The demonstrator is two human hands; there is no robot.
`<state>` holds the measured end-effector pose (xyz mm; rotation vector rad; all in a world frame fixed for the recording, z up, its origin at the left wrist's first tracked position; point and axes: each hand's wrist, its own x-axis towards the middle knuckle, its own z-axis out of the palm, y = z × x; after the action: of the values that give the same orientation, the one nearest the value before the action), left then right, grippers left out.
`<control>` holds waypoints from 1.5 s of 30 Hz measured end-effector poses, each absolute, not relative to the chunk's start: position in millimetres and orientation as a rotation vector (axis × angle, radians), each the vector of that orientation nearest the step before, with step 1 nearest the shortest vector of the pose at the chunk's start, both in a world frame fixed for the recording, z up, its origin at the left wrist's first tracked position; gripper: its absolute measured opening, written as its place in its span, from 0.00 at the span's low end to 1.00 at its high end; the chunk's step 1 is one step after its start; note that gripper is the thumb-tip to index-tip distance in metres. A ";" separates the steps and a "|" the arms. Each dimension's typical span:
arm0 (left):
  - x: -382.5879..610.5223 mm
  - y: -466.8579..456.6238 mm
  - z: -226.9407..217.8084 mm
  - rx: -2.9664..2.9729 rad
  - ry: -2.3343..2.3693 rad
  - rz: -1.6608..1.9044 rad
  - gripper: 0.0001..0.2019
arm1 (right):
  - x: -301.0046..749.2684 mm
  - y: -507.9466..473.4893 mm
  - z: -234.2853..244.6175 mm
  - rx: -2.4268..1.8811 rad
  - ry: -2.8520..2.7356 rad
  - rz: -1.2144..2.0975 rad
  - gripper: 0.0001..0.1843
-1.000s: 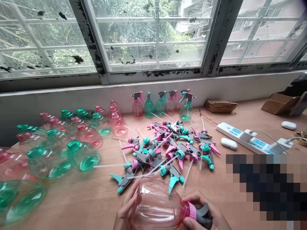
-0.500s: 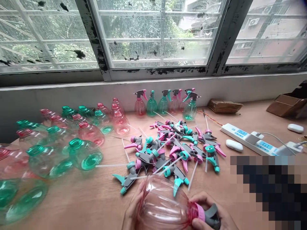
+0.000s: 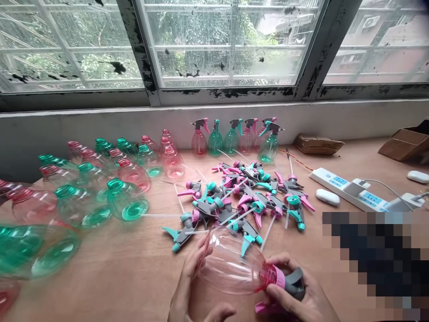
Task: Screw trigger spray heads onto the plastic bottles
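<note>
A clear pink spray bottle lies on its side between my hands, its base toward the left. My left hand cups the base end, fingers against the plastic and thumb lower down. My right hand grips the neck end, with finger and thumb at the pink collar of the grey spray head. A pink trigger shows below the collar. Just beyond the bottle spreads a pile of loose grey, pink and teal spray heads with thin clear tubes.
On the left, several pink and green bottles without heads stand or lean. Several bottles with heads line the wall. Toward the right are a power strip, a white case, folded brown cardboard and an open box.
The bottle has moved slightly up in view, and its pink trigger now shows underneath. My left thumb has come into sight below the bottle. The view has shifted a little.
</note>
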<state>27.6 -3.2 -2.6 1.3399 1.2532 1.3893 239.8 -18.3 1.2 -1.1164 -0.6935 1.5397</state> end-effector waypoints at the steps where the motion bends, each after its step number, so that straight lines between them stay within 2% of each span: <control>1: 27.6 -4.8 -1.3 1.326 1.244 1.376 0.39 | 239.7 -19.4 -0.1 -1.116 -0.708 1.527 0.24; 4: 28.5 -7.9 3.2 1.252 1.274 1.349 0.41 | 238.7 -21.8 -1.8 -1.118 -0.752 1.500 0.23; 13: 30.3 -2.2 12.5 1.488 1.215 1.411 0.25 | 244.9 -19.3 5.4 -1.111 -0.981 1.327 0.21; 18: 26.0 -4.6 9.5 1.544 1.209 1.345 0.36 | 242.9 -20.4 5.0 -1.078 -1.001 1.390 0.24; 22: 23.4 -5.5 7.8 1.556 1.161 1.311 0.34 | 242.7 -20.9 1.9 -1.067 -0.994 1.442 0.24; 27: 21.6 -3.0 4.8 1.684 1.199 1.379 0.29 | 245.6 -18.7 -2.5 -1.028 -1.044 1.333 0.21; 32: 22.7 -6.6 8.6 1.665 1.179 1.314 0.40 | 244.3 -18.6 -2.5 -1.025 -1.032 1.365 0.22; 40: 23.5 -4.6 6.1 1.594 1.174 1.403 0.28 | 244.9 -16.6 -3.2 -0.969 -1.067 1.319 0.20; 42: 21.1 -2.0 3.1 1.627 1.155 1.402 0.27 | 245.1 -15.7 -4.4 -0.966 -1.070 1.312 0.20; 45: 19.4 -0.5 0.1 1.644 1.132 1.378 0.32 | 244.5 -15.3 -6.9 -0.996 -1.094 1.312 0.22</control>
<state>19.4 -0.5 0.1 1.6438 1.1324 1.3778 244.5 -15.3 -6.9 -0.9958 -1.0937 1.3120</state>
